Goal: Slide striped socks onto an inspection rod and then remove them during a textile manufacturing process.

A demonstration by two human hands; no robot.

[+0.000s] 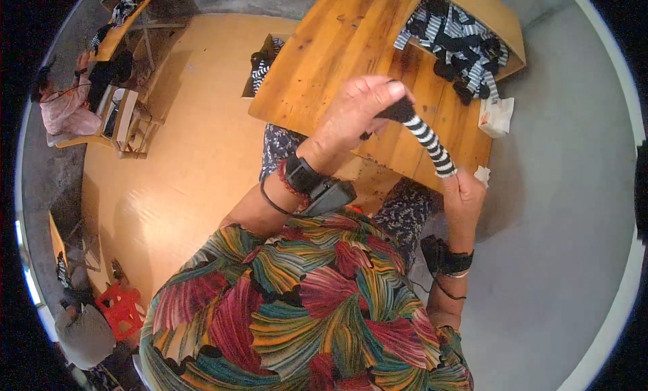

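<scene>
A black-and-white striped knit piece (430, 143) with a solid black end is stretched in an arc over the near edge of the wooden table. Whether it is a sock or a glove I cannot tell. My left hand (364, 111) is closed round the black end, thumb on top, its other fingers partly hidden. Lower and to the right, my right hand (464, 197) pinches the striped end between thumb and fingers. Both wrists wear dark straps with devices.
The wooden table (324, 60) bears a tipped box (507, 20) spilling striped and black knitwear (466, 47). A white packet (497, 118) and a white scrap (482, 175) lie at its right edge. Another box (248, 84) stands left. Two people sit left, near a red stool (120, 310).
</scene>
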